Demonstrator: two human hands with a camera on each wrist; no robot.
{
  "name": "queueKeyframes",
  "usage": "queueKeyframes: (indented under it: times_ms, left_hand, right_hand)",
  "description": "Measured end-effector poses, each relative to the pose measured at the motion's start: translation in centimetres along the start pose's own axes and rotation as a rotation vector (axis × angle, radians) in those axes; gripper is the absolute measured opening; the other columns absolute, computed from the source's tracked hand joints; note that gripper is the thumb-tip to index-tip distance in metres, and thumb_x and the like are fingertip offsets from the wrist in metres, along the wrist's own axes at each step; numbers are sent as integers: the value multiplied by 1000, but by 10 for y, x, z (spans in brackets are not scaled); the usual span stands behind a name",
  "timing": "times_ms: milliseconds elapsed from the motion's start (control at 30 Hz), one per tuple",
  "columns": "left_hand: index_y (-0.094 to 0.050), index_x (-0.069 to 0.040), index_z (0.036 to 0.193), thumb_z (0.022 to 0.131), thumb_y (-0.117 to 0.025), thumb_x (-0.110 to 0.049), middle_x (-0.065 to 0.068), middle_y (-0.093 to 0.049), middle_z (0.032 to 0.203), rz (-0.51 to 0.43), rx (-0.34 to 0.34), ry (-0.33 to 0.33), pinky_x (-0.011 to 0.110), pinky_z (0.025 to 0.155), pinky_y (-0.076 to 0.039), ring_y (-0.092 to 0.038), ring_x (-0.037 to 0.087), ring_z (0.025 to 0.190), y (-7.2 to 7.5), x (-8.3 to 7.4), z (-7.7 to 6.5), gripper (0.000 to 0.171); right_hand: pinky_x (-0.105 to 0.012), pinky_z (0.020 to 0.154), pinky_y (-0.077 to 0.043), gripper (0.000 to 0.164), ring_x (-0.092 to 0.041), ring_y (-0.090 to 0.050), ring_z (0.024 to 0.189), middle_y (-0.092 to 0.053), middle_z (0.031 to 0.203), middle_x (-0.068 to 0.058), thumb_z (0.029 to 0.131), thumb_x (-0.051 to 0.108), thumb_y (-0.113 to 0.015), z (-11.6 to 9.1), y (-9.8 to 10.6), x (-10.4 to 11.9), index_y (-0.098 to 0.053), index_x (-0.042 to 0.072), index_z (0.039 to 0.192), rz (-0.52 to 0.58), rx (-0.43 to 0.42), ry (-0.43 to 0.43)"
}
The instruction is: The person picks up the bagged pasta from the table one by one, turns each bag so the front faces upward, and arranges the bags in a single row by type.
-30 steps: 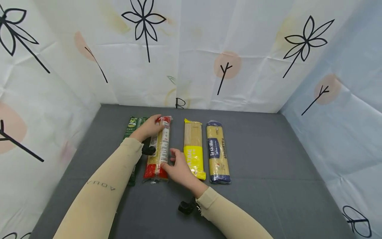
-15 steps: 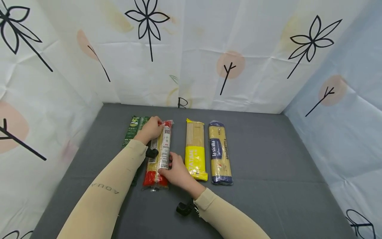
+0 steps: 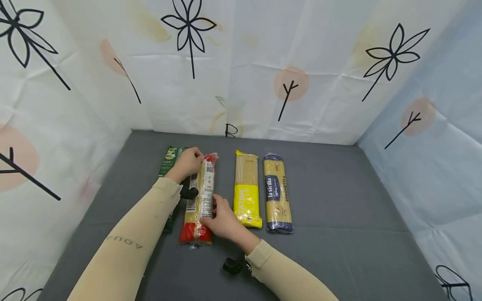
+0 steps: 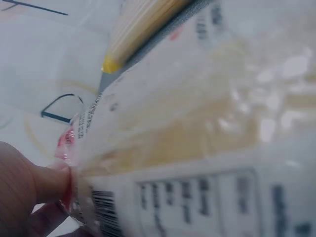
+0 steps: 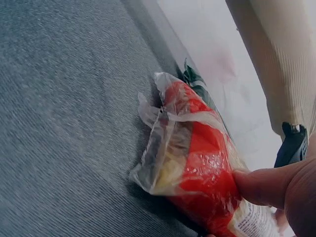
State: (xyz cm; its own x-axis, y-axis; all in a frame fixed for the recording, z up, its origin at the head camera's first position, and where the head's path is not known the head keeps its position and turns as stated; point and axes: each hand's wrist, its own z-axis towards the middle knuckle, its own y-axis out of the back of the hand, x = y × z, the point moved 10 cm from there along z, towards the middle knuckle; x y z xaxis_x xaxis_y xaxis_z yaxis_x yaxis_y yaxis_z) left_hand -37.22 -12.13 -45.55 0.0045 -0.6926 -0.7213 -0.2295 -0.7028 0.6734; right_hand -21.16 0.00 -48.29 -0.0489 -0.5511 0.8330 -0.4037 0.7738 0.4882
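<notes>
A long clear pack of spaghetti with red ends [image 3: 206, 188] lies lengthwise between my two hands. My left hand [image 3: 189, 162] pinches its far end; in the left wrist view the thumb [image 4: 52, 182] presses on the crinkled red tip beside a barcode. Near the other end, my right hand [image 3: 225, 220] grips the right side. In the right wrist view the right thumb [image 5: 264, 186] lies over the red band [image 5: 207, 153], with the fingers mostly hidden below the pack. A green pack [image 3: 167, 161] lies just left, partly covered by my left hand and sleeve.
To the right, a yellow pasta pack [image 3: 246, 200] and a blue-and-clear spaghetti pack [image 3: 278, 194] lie side by side on the grey tabletop [image 3: 339, 209]. White patterned cloth [image 3: 248, 83] hangs behind and along both sides.
The red-ended spaghetti pack has slid a little toward me, with both hands on it. My left fingers have drawn in to pinch its far tip. The other packs keep their places.
</notes>
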Motion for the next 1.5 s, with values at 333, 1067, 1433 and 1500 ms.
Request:
queueKeyframes:
  times_ms: [333, 1067, 1433, 1500]
  left_hand:
    - [-56, -7, 112, 104, -45, -26, 16, -54, 100, -152, -143, -26, 38, 54, -45, -50, 28, 65, 17, -5, -21, 23]
    - [-56, -8, 117, 104, -45, -28, 13, -48, 123, -293, -327, -159, 41, 61, -45, -51, 29, 83, 51, -56, -58, 26]
    - [-47, -9, 135, 103, -46, -28, 12, -29, 139, -260, -380, -224, 40, 65, -46, -47, 27, 90, 58, -71, -70, 37]
    - [-46, -11, 136, 103, -46, -30, 11, -25, 138, -277, -383, -210, 39, 65, -47, -48, 26, 93, 59, -71, -72, 39]
  right_hand:
    - [-32, 72, -51, 80, -14, -55, 93, -52, 120, -8, 90, 28, -70, -7, -4, -2, -22, 8, 151, 73, 3, 22]
    - [-38, 84, -52, 75, -23, -57, 102, -37, 133, -7, 93, 8, -62, -20, 16, 16, -17, 29, 149, 343, -96, 199]
    - [-43, 87, -52, 72, -26, -54, 112, -39, 138, -2, 93, 7, -61, -27, 57, 31, -24, 31, 150, 242, -136, 280]
    - [-42, 84, -53, 72, -26, -54, 110, -40, 138, -2, 93, 7, -61, -30, 67, 35, -26, 32, 150, 194, -150, 289]
